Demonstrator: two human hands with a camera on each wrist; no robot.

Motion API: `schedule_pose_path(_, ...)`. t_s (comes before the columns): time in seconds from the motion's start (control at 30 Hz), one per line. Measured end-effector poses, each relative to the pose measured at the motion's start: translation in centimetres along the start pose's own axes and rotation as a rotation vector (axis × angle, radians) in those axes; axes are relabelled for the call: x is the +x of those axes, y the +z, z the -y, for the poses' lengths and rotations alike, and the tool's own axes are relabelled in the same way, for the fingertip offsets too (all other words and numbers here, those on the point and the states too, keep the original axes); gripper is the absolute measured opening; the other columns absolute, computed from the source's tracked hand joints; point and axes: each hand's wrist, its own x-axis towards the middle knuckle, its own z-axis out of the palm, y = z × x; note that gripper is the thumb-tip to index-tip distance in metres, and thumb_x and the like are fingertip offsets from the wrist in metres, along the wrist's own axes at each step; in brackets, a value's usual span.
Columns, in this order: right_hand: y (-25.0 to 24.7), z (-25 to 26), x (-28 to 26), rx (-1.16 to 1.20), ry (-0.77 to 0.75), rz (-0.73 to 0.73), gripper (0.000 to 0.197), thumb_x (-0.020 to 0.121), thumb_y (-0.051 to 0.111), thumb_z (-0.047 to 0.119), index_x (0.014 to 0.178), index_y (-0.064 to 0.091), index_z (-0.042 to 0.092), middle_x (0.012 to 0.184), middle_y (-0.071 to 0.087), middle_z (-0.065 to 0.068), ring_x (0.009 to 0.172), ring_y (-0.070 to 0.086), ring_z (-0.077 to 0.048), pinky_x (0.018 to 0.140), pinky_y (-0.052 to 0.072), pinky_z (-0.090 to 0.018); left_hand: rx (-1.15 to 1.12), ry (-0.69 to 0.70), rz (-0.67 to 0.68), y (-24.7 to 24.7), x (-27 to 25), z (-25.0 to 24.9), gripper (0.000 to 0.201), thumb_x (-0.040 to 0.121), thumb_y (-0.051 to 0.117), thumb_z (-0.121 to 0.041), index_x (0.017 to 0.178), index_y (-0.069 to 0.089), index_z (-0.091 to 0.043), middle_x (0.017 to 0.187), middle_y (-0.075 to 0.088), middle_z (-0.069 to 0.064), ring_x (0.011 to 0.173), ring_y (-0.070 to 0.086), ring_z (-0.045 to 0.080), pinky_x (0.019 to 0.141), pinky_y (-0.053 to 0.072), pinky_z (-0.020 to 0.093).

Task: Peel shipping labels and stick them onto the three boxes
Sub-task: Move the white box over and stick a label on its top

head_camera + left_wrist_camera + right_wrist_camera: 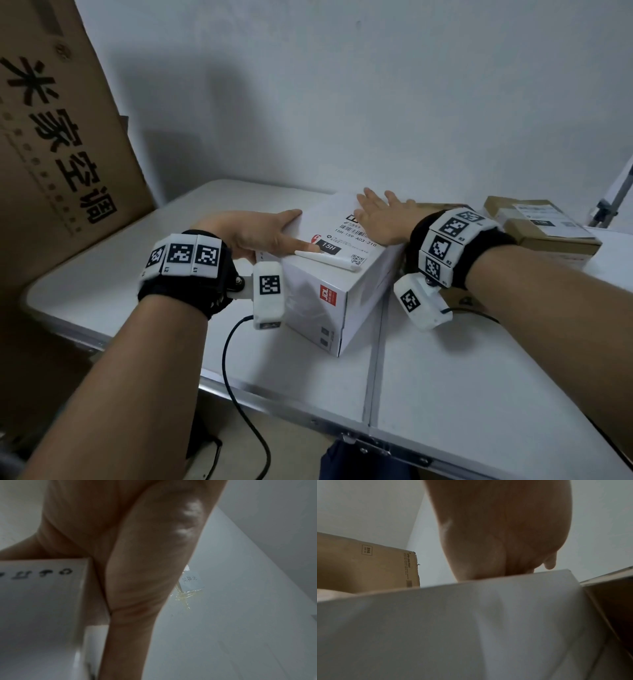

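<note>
A white box [315, 301] stands mid-table with a shipping label [346, 236] lying on its top. My right hand [380, 212] lies flat on the label's far part, fingers straight. My left hand [260, 229] rests along the box's left top edge, and its thumb presses the label beside the black "15H" mark. The label's near edge [325, 258] curls up off the box. The left wrist view shows my left hand [137, 561] against the white box [42, 595]. In the right wrist view the heel of my right hand [505, 534] sits on the white box [471, 622].
A flat brown box [548, 233] bearing a label lies at the right, and another brown box [431, 207] sits behind my right wrist. A big cardboard carton [61, 137] leans at the left. A black cable [233, 377] hangs over the white table [479, 377].
</note>
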Motion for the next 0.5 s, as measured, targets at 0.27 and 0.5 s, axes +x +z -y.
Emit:
schedule_pose_path(0.27,-0.1,-1.6,-1.3,0.053,-0.021,-0.091,0.058,0.102,0.012,0.042,0.154,-0.004,0.024,0.162,-0.012,0.009,0.150,-0.005,-0.024,0.118,0.004,-0.052,-0.062,0.014,-0.065,0.4,0.1,0.3,0.097,0.074,0.073,-0.048,0.150,0.015,-0.036,0.130,0.054,-0.006,0.101,0.063,0.017,0.061,0.049,0.026)
schedule_pose_path(0.5,-0.4,0.1,-2.1,0.142,-0.124,-0.037,0.052,0.105,0.012,0.033,0.154,-0.002,0.023,0.162,-0.013,0.006,0.150,-0.010,-0.023,0.119,0.001,-0.054,-0.075,0.051,-0.149,2.0,0.0,0.0,0.100,0.052,0.076,-0.069,0.138,0.025,-0.060,0.132,0.052,0.002,0.109,0.059,0.024,0.072,0.057,0.037)
